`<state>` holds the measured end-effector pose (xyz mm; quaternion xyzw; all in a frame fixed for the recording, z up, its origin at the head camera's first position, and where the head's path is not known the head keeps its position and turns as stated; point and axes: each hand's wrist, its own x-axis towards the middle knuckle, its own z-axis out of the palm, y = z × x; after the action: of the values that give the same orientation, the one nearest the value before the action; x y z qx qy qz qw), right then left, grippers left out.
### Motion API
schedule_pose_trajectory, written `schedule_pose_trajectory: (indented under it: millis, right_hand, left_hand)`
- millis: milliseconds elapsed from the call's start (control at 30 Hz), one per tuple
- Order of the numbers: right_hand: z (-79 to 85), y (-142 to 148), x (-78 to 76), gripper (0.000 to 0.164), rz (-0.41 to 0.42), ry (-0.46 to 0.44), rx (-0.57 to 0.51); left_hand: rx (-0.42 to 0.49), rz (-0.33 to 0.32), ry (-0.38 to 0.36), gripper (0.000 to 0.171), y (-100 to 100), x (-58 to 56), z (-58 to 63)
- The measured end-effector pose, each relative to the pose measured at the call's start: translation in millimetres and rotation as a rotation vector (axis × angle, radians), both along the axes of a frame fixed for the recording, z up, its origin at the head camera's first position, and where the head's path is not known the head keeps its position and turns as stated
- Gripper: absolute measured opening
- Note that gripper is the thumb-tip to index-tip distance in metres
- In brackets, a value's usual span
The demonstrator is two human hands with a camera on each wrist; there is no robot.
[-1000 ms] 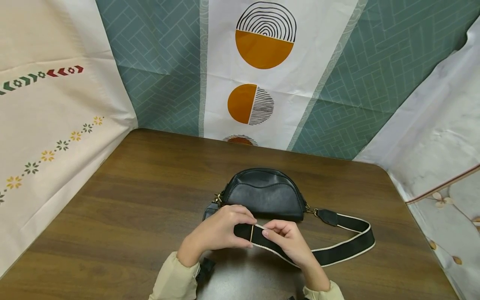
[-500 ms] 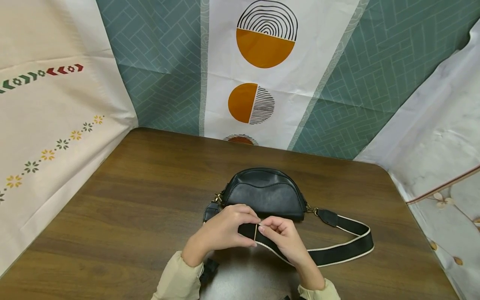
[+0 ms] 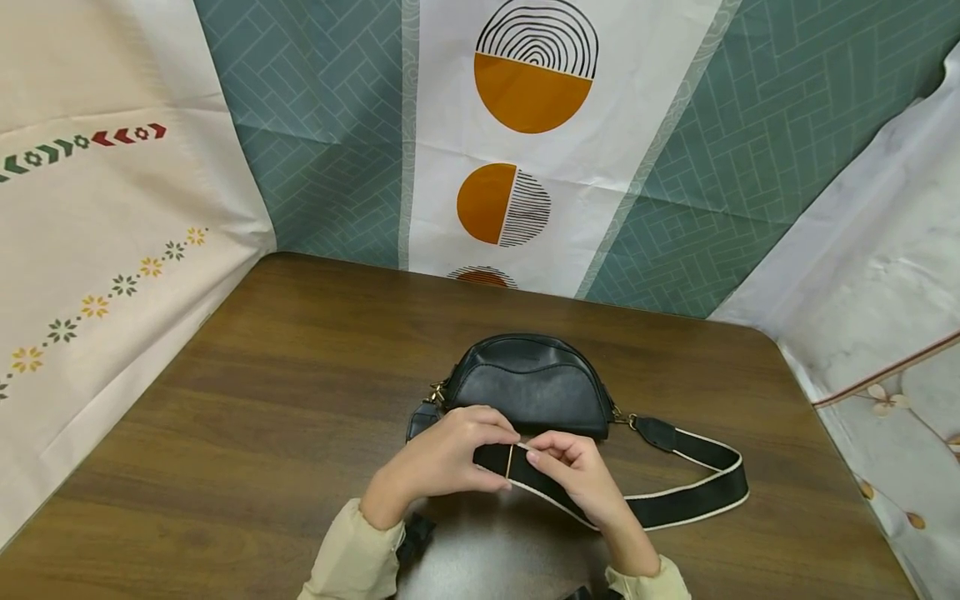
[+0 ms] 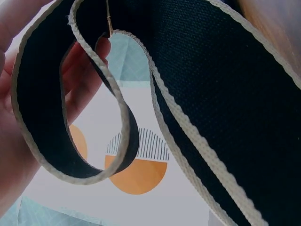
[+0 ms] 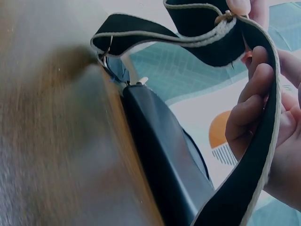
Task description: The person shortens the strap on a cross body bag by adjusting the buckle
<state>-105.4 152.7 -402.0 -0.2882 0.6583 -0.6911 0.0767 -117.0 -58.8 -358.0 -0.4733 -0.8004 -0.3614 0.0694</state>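
Note:
A black half-moon leather bag [image 3: 528,387] stands on the table, its wide black strap [image 3: 686,507] with white edges clipped to both ends. In the head view my left hand [image 3: 450,454] holds the strap by its two edges, thumb below and fingers above, at a thin gold slider buckle [image 3: 510,462]. Just right of the buckle, my right hand [image 3: 583,479] pinches the strap between thumb and fingers. The left wrist view has the strap's slack loop [image 4: 40,117] hanging by the palm. In the right wrist view, the strap runs doubled through the buckle [image 5: 225,18].
The brown wooden table [image 3: 300,400] extends around the bag. A small black pouch-like piece [image 3: 422,419] sits at the bag's left end, by a gold clasp [image 3: 437,393]. Patterned cloths [image 3: 322,150] hang behind and at both sides.
My right hand's fingertips move left to the buckle, then slightly back right along the strap. The left hand and buckle shift a little right overall. The bag stays in place.

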Motion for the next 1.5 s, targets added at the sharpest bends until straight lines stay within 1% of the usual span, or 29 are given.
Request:
schedule_pose_trajectory:
  millis: [167, 333, 533, 733, 867, 1000, 1167, 1367, 1500]
  right_hand:
    - [-0.6, 8, -0.7, 0.013, 0.007, -0.018, -0.004]
    - [-0.3, 12, -0.9, 0.011, -0.010, 0.002, 0.007]
    - [0.6, 9, -0.8, 0.007, -0.010, 0.016, 0.004]
    - [0.8, 2, -1.2, 0.007, -0.029, 0.020, -0.004]
    - [0.9, -4, -1.8, 0.007, -0.053, 0.052, -0.007]
    - [1.7, -10, -1.5, 0.004, -0.090, 0.075, -0.035]
    - [3.0, -15, 0.3, 0.005, -0.135, 0.064, -0.036]
    - [2.7, -15, 0.9, 0.006, -0.134, 0.054, -0.035]
    - [3.6, -13, 1.4, 0.008, -0.144, 0.061, -0.012]
  left_hand:
    - [-0.009, 0.013, -0.026, 0.035, -1, -0.3, 1.5]
    - [-0.009, 0.026, -0.031, 0.035, -2, -0.8, 1.5]
    - [-0.010, 0.029, -0.037, 0.036, -1, -0.5, 1.1]
    - [-0.007, 0.011, -0.022, 0.036, 2, 0.2, 0.5]
    - [-0.007, 0.004, 0.001, 0.036, 4, 0.0, 0.2]
    - [-0.005, 0.004, 0.028, 0.035, 6, -0.6, 2.5]
    - [0.002, 0.015, 0.024, 0.034, 7, -0.6, 4.8]
    - [0.000, 0.001, 0.024, 0.035, 6, -1.2, 2.8]
    - [0.001, -0.004, 0.027, 0.035, 5, -1.7, 1.5]
